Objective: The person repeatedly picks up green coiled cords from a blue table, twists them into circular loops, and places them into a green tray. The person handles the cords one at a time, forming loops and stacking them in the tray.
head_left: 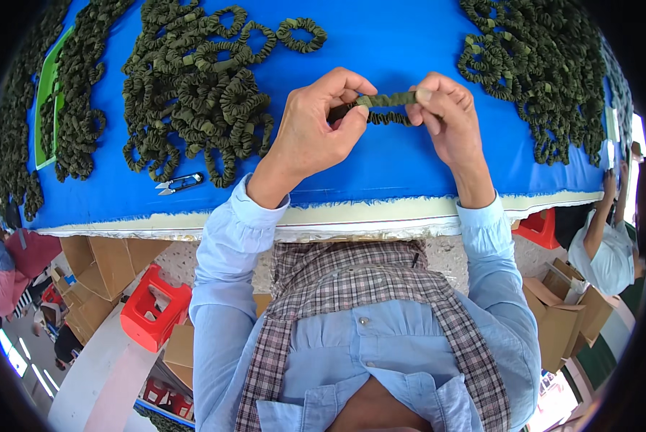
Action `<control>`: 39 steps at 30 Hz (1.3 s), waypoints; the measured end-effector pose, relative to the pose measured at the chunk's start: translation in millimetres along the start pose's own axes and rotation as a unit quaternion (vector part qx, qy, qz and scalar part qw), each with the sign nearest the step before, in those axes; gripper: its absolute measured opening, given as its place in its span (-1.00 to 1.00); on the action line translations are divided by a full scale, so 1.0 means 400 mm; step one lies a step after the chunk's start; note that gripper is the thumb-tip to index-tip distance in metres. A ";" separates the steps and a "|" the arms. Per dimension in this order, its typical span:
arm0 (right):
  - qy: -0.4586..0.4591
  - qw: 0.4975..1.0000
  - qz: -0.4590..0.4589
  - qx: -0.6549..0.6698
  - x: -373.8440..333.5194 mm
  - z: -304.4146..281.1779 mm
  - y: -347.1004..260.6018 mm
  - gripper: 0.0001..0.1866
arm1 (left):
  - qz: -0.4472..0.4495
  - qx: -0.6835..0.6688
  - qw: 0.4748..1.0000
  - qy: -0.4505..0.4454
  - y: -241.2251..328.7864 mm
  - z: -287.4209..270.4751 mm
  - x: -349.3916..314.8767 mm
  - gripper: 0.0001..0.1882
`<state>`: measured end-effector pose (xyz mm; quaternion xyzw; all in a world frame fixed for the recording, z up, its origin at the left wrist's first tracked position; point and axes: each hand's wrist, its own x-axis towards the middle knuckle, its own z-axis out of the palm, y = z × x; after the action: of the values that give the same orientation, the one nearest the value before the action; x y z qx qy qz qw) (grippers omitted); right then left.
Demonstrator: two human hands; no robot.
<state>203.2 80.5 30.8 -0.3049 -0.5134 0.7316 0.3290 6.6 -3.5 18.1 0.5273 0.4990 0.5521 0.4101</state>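
Between my two hands a dark green scrunchie (391, 101) is stretched sideways above the blue table cover. My left hand (321, 119) pinches its left end between thumb and fingers. At the other end, my right hand (445, 111) grips it the same way. A big pile of matching scrunchies (200, 93) lies to the left of my hands, and a single loose scrunchie (301, 34) rests beyond them. Another heap of scrunchies (539, 72) spreads over the right side. Small thread snips (180, 183) lie below the left pile.
A green tray (47, 101) sits at the far left among more scrunchies. The table's near edge (366, 219) has frayed cloth. Below stand a red stool (154, 308) and cardboard boxes (103, 273). At the right, another person (604, 245) reaches toward the table.
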 end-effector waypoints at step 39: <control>-0.067 0.996 0.007 -0.054 -0.015 0.052 0.018 -0.79 | -0.001 0.003 1.000 0.009 0.026 0.018 -0.005 -0.80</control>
<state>189.4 62.5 30.5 -0.2762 -0.5712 0.7237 0.2714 14.8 -6.2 27.8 0.5232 0.5049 0.5546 0.4046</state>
